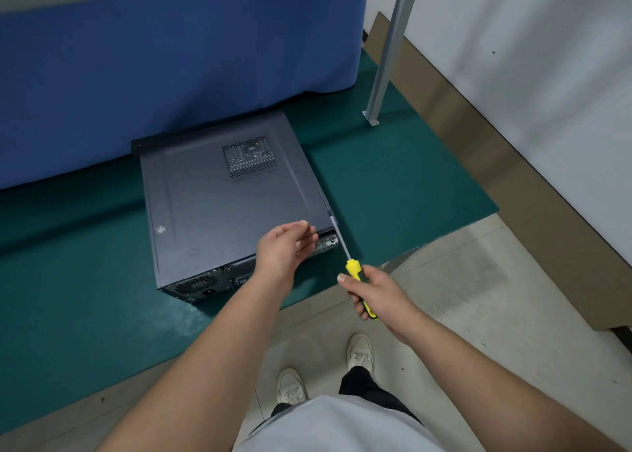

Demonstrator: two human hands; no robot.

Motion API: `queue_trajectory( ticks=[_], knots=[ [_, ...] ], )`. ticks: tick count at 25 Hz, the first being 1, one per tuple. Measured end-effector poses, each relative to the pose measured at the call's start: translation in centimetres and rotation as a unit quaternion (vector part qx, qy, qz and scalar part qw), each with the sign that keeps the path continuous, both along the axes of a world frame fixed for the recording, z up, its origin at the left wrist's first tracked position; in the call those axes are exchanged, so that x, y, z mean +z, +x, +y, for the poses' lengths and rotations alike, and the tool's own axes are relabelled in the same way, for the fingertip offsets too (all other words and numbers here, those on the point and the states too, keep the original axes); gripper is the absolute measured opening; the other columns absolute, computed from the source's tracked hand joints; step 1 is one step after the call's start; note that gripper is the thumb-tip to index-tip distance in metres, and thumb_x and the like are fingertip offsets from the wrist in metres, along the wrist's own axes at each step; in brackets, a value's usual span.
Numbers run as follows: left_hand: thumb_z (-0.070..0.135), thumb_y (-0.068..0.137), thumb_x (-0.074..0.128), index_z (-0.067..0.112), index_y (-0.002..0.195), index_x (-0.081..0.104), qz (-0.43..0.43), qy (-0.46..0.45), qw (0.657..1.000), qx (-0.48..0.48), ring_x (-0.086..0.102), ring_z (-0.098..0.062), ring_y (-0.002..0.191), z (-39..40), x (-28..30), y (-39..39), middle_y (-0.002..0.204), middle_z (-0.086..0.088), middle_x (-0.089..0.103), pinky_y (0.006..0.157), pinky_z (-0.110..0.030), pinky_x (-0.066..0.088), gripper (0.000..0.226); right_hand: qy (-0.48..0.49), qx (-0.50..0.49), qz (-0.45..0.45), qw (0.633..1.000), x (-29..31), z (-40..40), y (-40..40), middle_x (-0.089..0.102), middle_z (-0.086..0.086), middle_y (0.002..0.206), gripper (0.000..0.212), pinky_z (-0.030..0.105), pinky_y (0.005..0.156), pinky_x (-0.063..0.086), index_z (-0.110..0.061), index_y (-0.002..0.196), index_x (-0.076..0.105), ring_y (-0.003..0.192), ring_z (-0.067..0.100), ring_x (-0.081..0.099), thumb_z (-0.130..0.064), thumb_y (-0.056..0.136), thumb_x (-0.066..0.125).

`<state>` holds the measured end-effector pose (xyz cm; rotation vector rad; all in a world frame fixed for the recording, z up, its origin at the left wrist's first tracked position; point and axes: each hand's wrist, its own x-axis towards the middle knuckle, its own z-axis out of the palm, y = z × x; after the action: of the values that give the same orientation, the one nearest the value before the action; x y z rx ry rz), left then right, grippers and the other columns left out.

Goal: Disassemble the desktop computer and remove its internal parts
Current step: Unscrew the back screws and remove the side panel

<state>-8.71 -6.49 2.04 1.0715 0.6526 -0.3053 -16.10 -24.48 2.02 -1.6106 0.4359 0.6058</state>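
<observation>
Lying flat on its side on the green mat (pixel 393 184), the desktop computer (pixel 222 208) sits ahead of and slightly left of the hands, side panel (pixel 205 195) up and closed, so no internal part is out yet. Long axis runs near-to-far, tilted a little leftward at the far end; rear port face (pixel 212 280) is the near edge, facing the person. Right hand (pixel 374 296) is wrapped tight round the yellow screwdriver (pixel 355 273), shaft pointing up and far-left, tip at the case's near right corner (whether it is seated in a screw is too small to tell). Left hand (pixel 285 246) hovers over the near right part of the panel, fingers loosely curved, holding nothing; contact with the panel cannot be told. Both hands are close to that corner, left hand nearer the panel, right hand nearer the person.

Judgement: the step is undoing the panel's rear fastener, so the tip-to-corner alignment matters most.

Room: blue cloth (pixel 171 75) close behind the far end, grey post (pixel 386 58) well off to the far right, mat free on the right side, tile floor (pixel 461 297) near.
</observation>
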Motion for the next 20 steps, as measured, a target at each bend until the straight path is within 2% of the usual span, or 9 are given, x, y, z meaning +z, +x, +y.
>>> queue_trajectory(
  ticks=[2, 5, 7, 10, 14, 18, 20],
  knots=[
    [0.017, 0.094, 0.074, 0.009, 0.098, 0.072, -0.074, 0.135, 0.986, -0.063, 0.075, -0.019, 0.081, 2.1, 0.7, -0.5, 0.087, -0.005, 0.079, 0.075, -0.028, 0.061, 0.009, -0.009, -0.014, -0.041, 0.999, 1.5, 2.0, 2.5, 0.054, 0.001, 0.065, 0.024, 0.025, 0.046, 0.042, -0.015, 0.086, 0.056, 0.047, 0.013, 0.049, -0.032, 0.099, 0.067],
    [0.024, 0.089, 0.08, 0.027, 0.085, 0.072, -0.193, 0.323, 0.917, -0.135, 0.066, 0.0, 0.069, 4.7, 1.5, -1.4, 0.076, 0.015, 0.073, 0.061, -0.014, 0.05, 0.009, 0.006, -0.036, -0.081, 0.996, 3.5, 5.6, 5.8, 0.064, 0.004, 0.077, 0.02, 0.026, 0.046, 0.044, -0.013, 0.092, 0.062, 0.049, 0.013, 0.053, -0.031, 0.101, 0.063],
    [0.026, 0.088, 0.081, 0.03, 0.081, 0.07, -0.231, 0.396, 0.875, -0.154, 0.064, 0.002, 0.068, 6.2, 1.8, -1.7, 0.076, 0.019, 0.07, 0.06, -0.01, 0.045, 0.013, 0.008, -0.02, -0.087, 0.996, 4.0, 7.7, 6.8, 0.07, 0.001, 0.083, 0.016, 0.026, 0.046, 0.043, -0.016, 0.096, 0.068, 0.049, 0.013, 0.051, -0.031, 0.099, 0.066],
    [0.025, 0.088, 0.08, 0.028, 0.082, 0.068, -0.254, 0.466, 0.828, -0.182, 0.064, -0.001, 0.07, 8.2, 1.8, -1.4, 0.072, 0.014, 0.068, 0.061, -0.015, 0.047, 0.014, 0.016, 0.015, -0.071, 0.997, 3.9, 9.6, 7.5, 0.075, -0.001, 0.082, 0.015, 0.025, 0.045, 0.042, -0.016, 0.097, 0.072, 0.048, 0.014, 0.05, -0.03, 0.093, 0.073],
    [0.025, 0.089, 0.078, 0.019, 0.088, 0.07, -0.262, 0.534, 0.772, -0.225, 0.065, -0.012, 0.075, 9.9, 1.0, 0.8, 0.081, 0.007, 0.07, 0.069, -0.035, 0.054, 0.01, 0.009, 0.045, -0.024, 0.999, 3.5, 10.7, 10.4, 0.071, 0.004, 0.078, 0.016, 0.024, 0.044, 0.04, -0.014, 0.095, 0.07, 0.047, 0.011, 0.051, -0.024, 0.087, 0.079],
    [0.032, 0.087, 0.08, 0.022, 0.089, 0.069, -0.274, 0.533, 0.762, -0.246, 0.065, -0.013, 0.08, 9.3, 0.3, 5.1, 0.085, 0.008, 0.07, 0.073, -0.038, 0.054, 0.015, 0.021, 0.058, 0.024, 0.998, 2.8, 9.4, 15.1, 0.07, 0.006, 0.081, 0.015, 0.023, 0.044, 0.04, -0.013, 0.094, 0.069, 0.048, 0.011, 0.049, -0.018, 0.085, 0.08],
    [0.042, 0.088, 0.076, 0.027, 0.098, 0.067, -0.285, 0.538, 0.742, -0.282, 0.062, -0.01, 0.091, 8.6, 0.2, 8.2, 0.096, 0.012, 0.068, 0.081, -0.035, 0.053, 0.02, 0.0, 0.066, 0.011, 0.998, 2.6, 8.0, 18.2, 0.069, 0.004, 0.075, 0.011, 0.024, 0.045, 0.04, -0.015, 0.09, 0.068, 0.048, 0.013, 0.049, -0.017, 0.085, 0.078]
  ],
)
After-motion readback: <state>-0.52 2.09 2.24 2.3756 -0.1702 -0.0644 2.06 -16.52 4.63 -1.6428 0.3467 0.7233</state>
